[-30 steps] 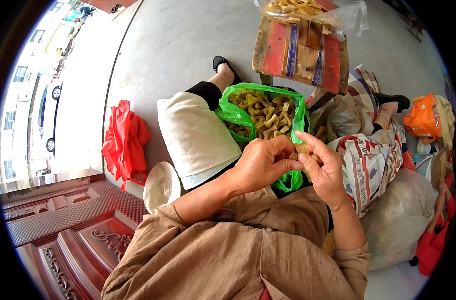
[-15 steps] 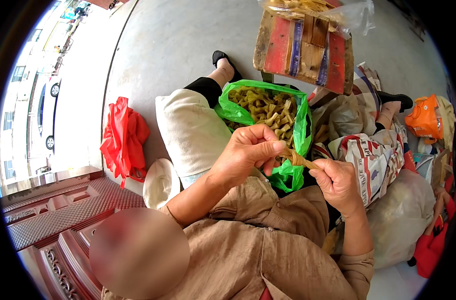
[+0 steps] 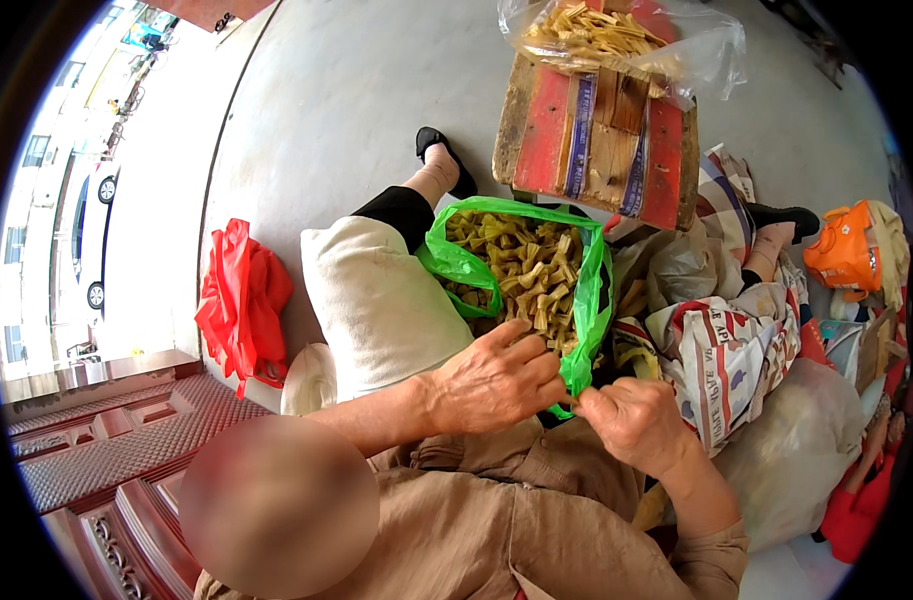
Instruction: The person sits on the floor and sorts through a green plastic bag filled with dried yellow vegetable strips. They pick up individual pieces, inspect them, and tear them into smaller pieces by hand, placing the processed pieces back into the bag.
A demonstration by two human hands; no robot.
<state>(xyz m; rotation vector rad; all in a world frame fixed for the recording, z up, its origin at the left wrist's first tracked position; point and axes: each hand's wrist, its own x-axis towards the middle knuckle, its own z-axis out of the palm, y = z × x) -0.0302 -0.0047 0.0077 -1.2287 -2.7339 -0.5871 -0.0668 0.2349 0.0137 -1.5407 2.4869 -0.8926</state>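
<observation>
I read the left hand [image 3: 497, 385] first: forearm entering from the lower left, palm down, fingers curled loosely over the near rim of the green plastic bag [image 3: 587, 330]. Its fingertips touch the rim; whether that grip encloses anything, I cannot tell. The right hand [image 3: 632, 420] sits just beside it, knuckles up, fingers pinched shut toward the left hand; what it pinches is hidden.

Directly ahead of both grips the green plastic bag stands open on the lap, filled with yellow-green folded leaf pieces [image 3: 522, 270]. Beyond the bag stands a red wooden stool [image 3: 602, 150] carrying a clear bag of similar strips [image 3: 597, 30]. Right of the right hand lies a patterned cloth bundle [image 3: 732, 345]. Well left of the left hand, a red plastic bag [image 3: 239, 305] lies on the concrete floor [image 3: 327, 100].
</observation>
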